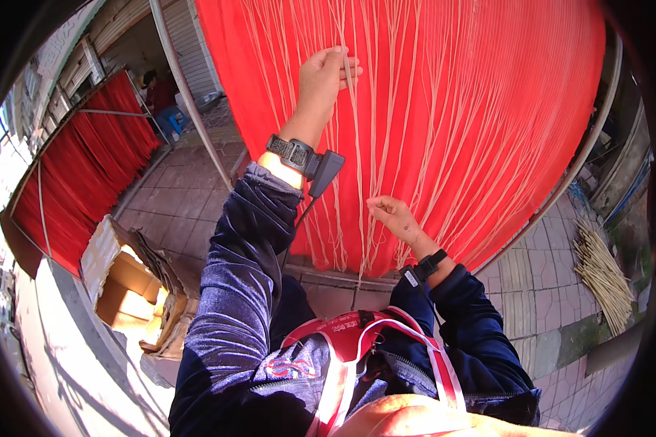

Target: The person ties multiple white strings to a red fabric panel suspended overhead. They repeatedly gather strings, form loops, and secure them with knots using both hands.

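Note:
A wide red cloth [408, 102] stretches in front of me, with many long pale strands [455, 146] running across it, some gathered into thin bundles. My left hand [329, 73] is raised at the far side, its thumb and index finger closed on a bundle of pale threads; the other fingers point to the right. Lower and nearer to me, my right hand [395, 215] is pinched closed at the same group of threads, close to the cloth's near edge. The loose thread ends [364, 266] hang down between my hands and my body.
Metal poles [189, 95] frame the cloth. To the left stand another red cloth on a frame [95, 167] and an open cardboard box [131, 291]. A person [159, 98] sits at the far left by a blue stool [171, 120]. A bundle of thin sticks [601, 277] lies on the paving at right.

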`<state>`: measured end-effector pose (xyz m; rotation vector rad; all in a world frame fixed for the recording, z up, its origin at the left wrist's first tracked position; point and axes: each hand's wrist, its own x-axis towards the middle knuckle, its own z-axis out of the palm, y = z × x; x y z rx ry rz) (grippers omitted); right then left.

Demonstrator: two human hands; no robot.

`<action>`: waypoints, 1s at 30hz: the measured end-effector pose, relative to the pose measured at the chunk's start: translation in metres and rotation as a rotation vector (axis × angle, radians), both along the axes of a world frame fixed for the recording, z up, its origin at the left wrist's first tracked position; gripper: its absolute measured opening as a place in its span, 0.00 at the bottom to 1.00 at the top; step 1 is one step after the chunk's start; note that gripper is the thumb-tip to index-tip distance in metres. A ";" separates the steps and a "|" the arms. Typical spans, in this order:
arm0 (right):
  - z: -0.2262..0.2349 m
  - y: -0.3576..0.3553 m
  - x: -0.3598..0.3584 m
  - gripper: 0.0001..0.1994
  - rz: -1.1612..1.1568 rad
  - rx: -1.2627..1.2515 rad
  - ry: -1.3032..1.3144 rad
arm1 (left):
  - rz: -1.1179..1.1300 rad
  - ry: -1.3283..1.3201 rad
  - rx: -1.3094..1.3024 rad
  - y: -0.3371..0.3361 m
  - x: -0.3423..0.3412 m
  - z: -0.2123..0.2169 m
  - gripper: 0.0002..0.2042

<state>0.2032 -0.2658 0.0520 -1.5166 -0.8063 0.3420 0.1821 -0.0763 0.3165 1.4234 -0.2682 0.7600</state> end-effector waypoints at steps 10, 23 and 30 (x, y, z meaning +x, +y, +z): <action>0.277 0.052 0.056 0.18 -0.277 0.191 -0.682 | 0.139 0.022 0.133 0.006 0.007 0.039 0.18; 0.322 0.102 0.088 0.11 -0.097 0.443 -0.346 | 0.111 0.003 0.199 0.021 0.021 0.048 0.14; 0.315 0.084 0.086 0.10 0.051 0.604 -0.005 | 0.117 0.015 0.197 0.041 0.025 0.045 0.12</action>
